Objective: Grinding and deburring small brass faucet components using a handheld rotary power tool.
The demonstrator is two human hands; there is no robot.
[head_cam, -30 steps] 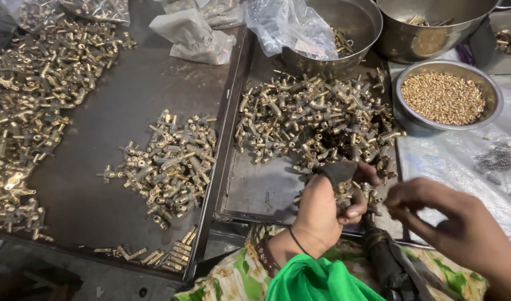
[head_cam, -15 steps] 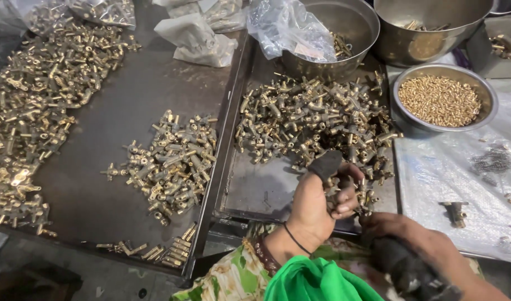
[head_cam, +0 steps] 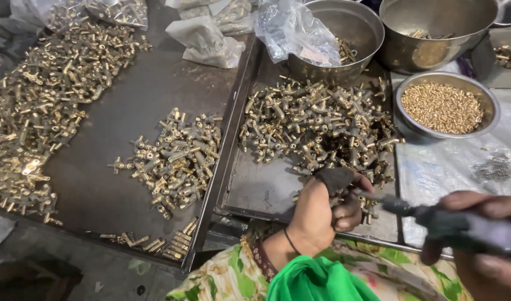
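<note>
Nearest to the camera, the right hand [head_cam: 478,245] is closed around a grey power driver [head_cam: 461,226], which lies almost level and points left. Its thin tip [head_cam: 372,196] reaches to the left hand [head_cam: 325,214]. The left hand is curled into a loose fist, with a dark cover [head_cam: 334,179] over the thumb, and the fingers press something small against the driver tip. It is likely one brass fitting, but the hand hides it, so I cannot tell for sure. A thin band is on the left wrist, and below it there is a green cloth [head_cam: 316,281] over a flowered sleeve.

Both hands are above the near edge of the right tray [head_cam: 261,192]. Just behind the left hand lies a wide heap of fittings [head_cam: 316,125] in this tray. The left tray [head_cam: 93,189] holds a smaller heap [head_cam: 174,156] in the middle, a short row of pieces at the near rim, and a long pile [head_cam: 43,106] along its left side.

Right of the trays stands a small steel bowl [head_cam: 447,106] with small golden pieces. Farther back are two bigger steel bowls [head_cam: 344,39], almost empty, and several plastic bags [head_cam: 205,39].
</note>
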